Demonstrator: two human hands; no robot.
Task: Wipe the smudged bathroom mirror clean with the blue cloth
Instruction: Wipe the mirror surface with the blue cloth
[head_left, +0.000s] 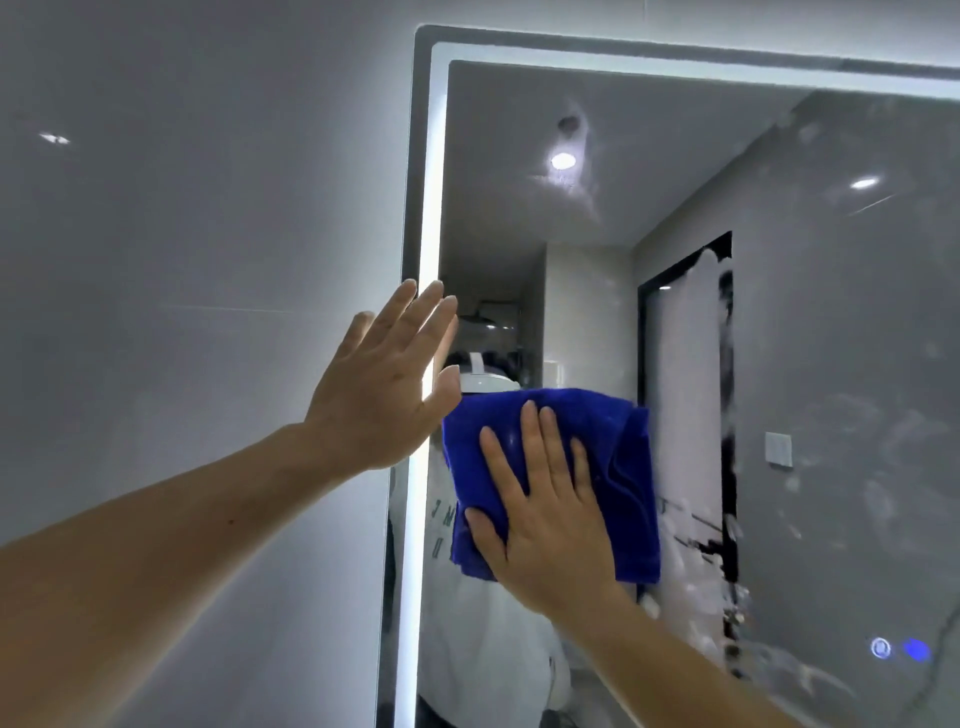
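Mirror wipe under way, left portion.
Right hand (545, 514), fingers flat, presses the blue cloth (561, 467) against the mirror (649, 171); left hand (384, 384), open and empty, apparently braces at the lit frame (423, 208). Smudges persist right.

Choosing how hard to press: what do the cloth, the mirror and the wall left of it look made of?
Blue cloth: plush, fuzzy pile, likely microfibre.
Mirror: glossy glass reflecting the room, streaked with white smears.
Wall: smooth, glossy grey, probably tile or panel; it mirrors a ceiling light.
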